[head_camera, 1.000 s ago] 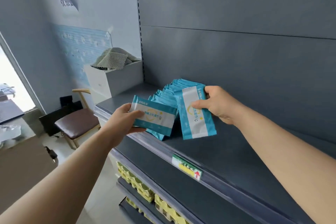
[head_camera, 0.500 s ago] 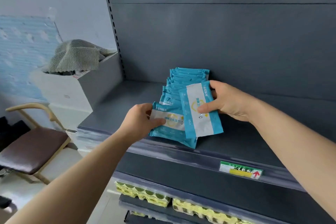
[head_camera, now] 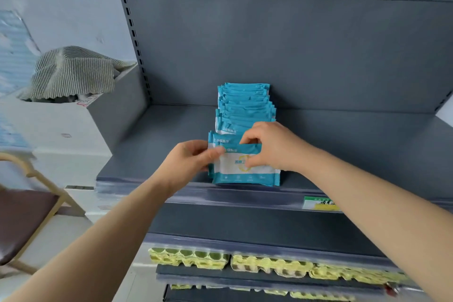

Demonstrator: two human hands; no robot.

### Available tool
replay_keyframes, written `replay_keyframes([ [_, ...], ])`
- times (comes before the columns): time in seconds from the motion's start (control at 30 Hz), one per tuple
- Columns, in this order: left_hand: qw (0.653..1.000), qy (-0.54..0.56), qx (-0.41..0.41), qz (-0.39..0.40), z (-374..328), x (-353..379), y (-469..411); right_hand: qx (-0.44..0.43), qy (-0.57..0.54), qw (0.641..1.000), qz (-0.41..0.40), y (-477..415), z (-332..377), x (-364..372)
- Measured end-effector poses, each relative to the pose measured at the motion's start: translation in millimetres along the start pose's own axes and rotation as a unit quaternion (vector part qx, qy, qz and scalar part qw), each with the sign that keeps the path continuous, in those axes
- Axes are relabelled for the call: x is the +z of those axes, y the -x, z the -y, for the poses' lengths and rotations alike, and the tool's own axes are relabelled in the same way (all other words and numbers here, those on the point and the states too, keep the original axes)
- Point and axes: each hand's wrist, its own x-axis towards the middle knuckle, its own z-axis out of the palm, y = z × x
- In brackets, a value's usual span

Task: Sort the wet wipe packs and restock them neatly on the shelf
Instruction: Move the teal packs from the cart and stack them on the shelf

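Observation:
A row of several teal and white wet wipe packs (head_camera: 245, 103) stands on the dark grey shelf (head_camera: 157, 144), running from the back panel toward the front edge. The front pack (head_camera: 245, 174) stands upright at the near end of the row. My left hand (head_camera: 188, 162) pinches its upper left corner. My right hand (head_camera: 272, 147) grips its top edge and right side, thumb on the white label. The pack right behind it is partly hidden by my hands.
A white box (head_camera: 61, 125) with a striped cloth (head_camera: 73, 71) on top sits left of the shelf. A wooden chair (head_camera: 22, 216) stands lower left. Yellow egg cartons (head_camera: 269, 265) fill the lower shelf. A green price tag (head_camera: 321, 203) is on the shelf's front rail.
My right hand turned its pack from a slanted lean to upright at the front of the row. My left hand set its pack into the row and now pinches the front pack's corner.

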Motion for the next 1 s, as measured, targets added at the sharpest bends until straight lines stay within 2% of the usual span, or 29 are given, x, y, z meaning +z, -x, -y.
replay_keyframes([
  [0.07,0.992,-0.121,0.025,-0.019,4.2,1.3,-1.3,0.010,0.022,1.000,-0.013,3.2,4.2,5.2],
  [0.13,0.980,-0.191,0.027,-0.048,7.0,2.5,-3.0,0.040,0.032,0.998,-0.044,9.9,2.7,6.7],
  [0.27,0.984,-0.172,0.007,-0.054,9.4,5.1,-2.1,0.089,0.044,0.994,-0.037,29.2,-15.4,9.2],
  [0.37,0.977,-0.197,0.052,-0.055,5.8,13.5,-4.2,0.104,-0.007,0.994,-0.025,35.1,-20.5,13.7],
  [0.5,0.986,-0.135,0.086,-0.049,6.0,24.1,-6.5,0.092,-0.042,0.994,-0.032,26.4,-23.7,11.8],
  [0.63,0.979,-0.189,0.075,-0.010,12.8,17.2,-9.4,0.078,-0.059,0.995,0.026,29.3,-30.4,12.1],
  [0.77,0.974,-0.191,0.095,0.071,0.7,7.6,-15.3,0.100,-0.127,0.986,0.023,35.0,-32.7,6.0],
  [0.87,0.938,-0.313,0.102,0.110,-13.9,6.4,-27.1,0.090,-0.117,0.988,0.035,29.6,-26.0,3.4],
  [1.0,0.869,-0.473,0.114,0.096,-22.9,3.7,-33.5,0.074,-0.071,0.993,0.065,18.6,-20.9,9.0],
])
